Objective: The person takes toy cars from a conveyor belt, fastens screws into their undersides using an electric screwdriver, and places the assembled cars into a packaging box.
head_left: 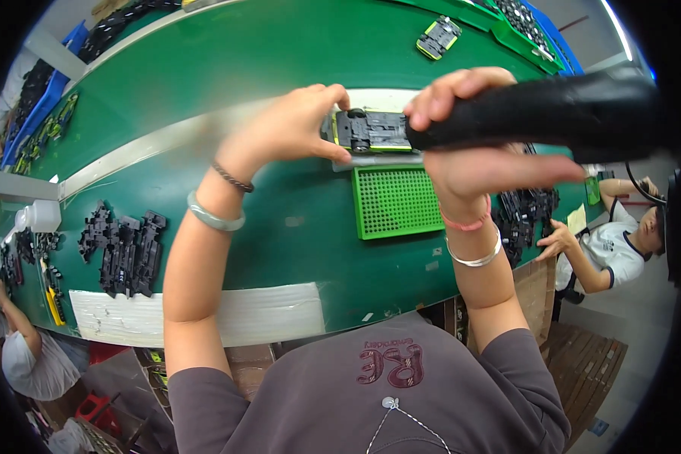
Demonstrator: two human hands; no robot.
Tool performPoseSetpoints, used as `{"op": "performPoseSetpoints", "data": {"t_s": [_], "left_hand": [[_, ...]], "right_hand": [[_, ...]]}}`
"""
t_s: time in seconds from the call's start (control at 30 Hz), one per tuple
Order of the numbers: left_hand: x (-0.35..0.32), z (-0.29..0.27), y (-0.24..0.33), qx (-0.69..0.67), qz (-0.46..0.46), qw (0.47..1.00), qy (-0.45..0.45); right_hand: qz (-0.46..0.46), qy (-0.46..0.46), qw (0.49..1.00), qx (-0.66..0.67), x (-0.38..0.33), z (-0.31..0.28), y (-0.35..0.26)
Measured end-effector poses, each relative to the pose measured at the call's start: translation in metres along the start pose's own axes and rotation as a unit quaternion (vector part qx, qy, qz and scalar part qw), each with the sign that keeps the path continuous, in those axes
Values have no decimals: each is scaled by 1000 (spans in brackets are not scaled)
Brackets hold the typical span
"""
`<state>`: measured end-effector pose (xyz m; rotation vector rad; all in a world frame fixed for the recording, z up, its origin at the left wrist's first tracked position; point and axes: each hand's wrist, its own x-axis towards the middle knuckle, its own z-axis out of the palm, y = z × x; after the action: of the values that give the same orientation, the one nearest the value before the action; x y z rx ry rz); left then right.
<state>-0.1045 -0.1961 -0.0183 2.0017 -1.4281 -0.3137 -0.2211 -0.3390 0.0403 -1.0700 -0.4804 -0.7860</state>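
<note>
Toy car chassis (371, 130) upside down at counter (280, 45) centre, beside green tray (396, 201). Left hand (291, 125) pinches its end; right hand (469, 144) grips black driver (537, 113). Light, rigid plastic, probably brittle; hold by sides.

Green-topped table (280, 45). Pile of black plastic chassis parts (125, 250) lies left; a second black pile (530, 212) right. Green perforated square tray (396, 201) sits centre. A lone green-and-black toy car (438, 37) rests far off. Blue bin (49, 94) at left edge.
</note>
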Motion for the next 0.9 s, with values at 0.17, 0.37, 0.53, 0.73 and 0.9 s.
{"op": "performPoseSetpoints", "data": {"t_s": [0.17,0.37,0.53,0.73,0.9], "left_hand": [[0,6,-10,13,24,999,20],[-3,4,-6,-7,7,1000,-9],[-2,5,-6,-8,15,1000,0],[-1,2,-3,-10,0,1000,-15],[-2,4,-9,-18,18,1000,9]], "right_hand": [[83,15,993,-78,1,9,41],[96,9,982,-163,-8,6,51],[111,0,984,-143,-5,5,56],[121,-32,976,-178,-8,-4,65],[152,-35,967,-200,-2,7,66]]}}
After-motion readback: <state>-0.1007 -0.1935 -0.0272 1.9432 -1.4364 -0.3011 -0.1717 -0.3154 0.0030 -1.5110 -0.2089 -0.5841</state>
